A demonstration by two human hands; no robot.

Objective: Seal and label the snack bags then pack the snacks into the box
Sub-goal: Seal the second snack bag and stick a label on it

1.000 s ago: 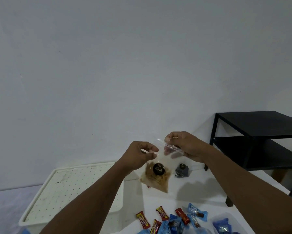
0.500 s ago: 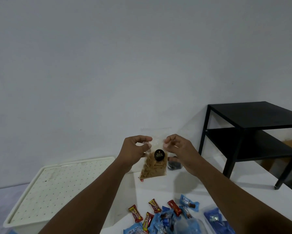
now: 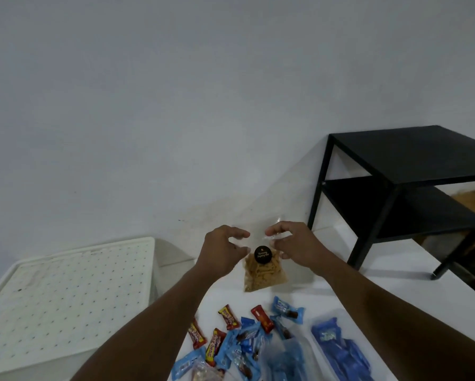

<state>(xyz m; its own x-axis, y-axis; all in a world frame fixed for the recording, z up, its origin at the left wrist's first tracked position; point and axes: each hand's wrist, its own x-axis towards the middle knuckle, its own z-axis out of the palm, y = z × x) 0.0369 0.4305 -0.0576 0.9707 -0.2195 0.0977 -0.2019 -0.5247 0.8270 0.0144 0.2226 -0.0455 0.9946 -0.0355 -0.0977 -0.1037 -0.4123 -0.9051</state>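
Now my left hand point(image 3: 225, 253) and right hand point(image 3: 298, 247) pinch the top of the bag point(image 3: 265, 273) between them, stretching it flat for sealing.

left: white box point(image 3: 65, 292), holed lid on, just beside the left forearm; blocks that side at table level, flat lid top open to a hand.
right: black side table point(image 3: 412, 160), front leg near the right hand point(image 3: 296, 246); open gaps between its shelves.
back: wall point(image 3: 175, 105) behind, open air in front of it above both hands.
centre: snack bag point(image 3: 263, 273) upright between left hand point(image 3: 222, 254) and right hand.
passage: bare tabletop point(image 3: 313, 295) strip between bag and sweets.
front: candy pile point(image 3: 244, 342) and blue packs point(image 3: 338, 350) crowd the space between the forearms.
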